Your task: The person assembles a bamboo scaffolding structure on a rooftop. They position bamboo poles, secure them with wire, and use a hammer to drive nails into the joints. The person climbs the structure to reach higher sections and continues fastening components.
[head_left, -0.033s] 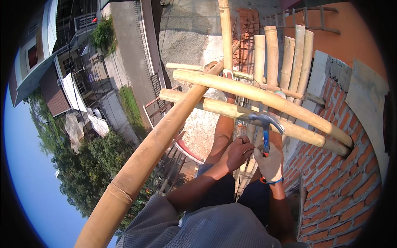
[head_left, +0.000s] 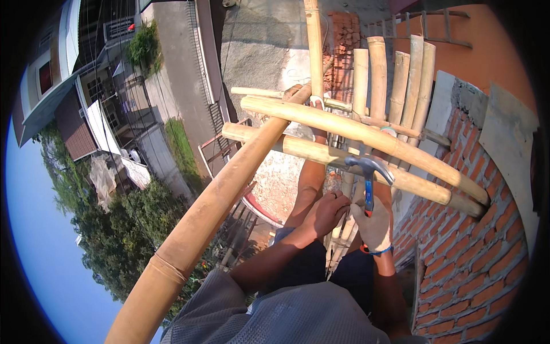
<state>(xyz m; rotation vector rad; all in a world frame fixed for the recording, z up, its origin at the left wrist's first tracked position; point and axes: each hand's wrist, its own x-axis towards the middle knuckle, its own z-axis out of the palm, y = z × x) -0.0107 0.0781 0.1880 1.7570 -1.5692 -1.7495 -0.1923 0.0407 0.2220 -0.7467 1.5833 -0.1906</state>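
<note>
My right hand (head_left: 372, 229), in a pale work glove, is wrapped round the handle of a claw hammer (head_left: 368, 186) with a blue and dark grip. The hammer stands head up, its steel head overlapping the lower bamboo pole (head_left: 326, 153) in view. Bare and close beside the glove, my left hand (head_left: 327, 214) has its fingers pinched together; whatever they hold, if anything, is too small to tell. A ring shows on one finger. Above both hands, an upper bamboo pole (head_left: 344, 127) runs roughly alongside the lower one toward the brick wall.
A thick bamboo pole (head_left: 212, 200) slants across my left side and crosses the other two. Several upright bamboo poles (head_left: 376, 74) stand ahead. The brick wall (head_left: 458, 281) rises at my right. Far below lie a gravel heap (head_left: 255, 54), stacked bricks (head_left: 345, 46) and a ladder (head_left: 421, 26).
</note>
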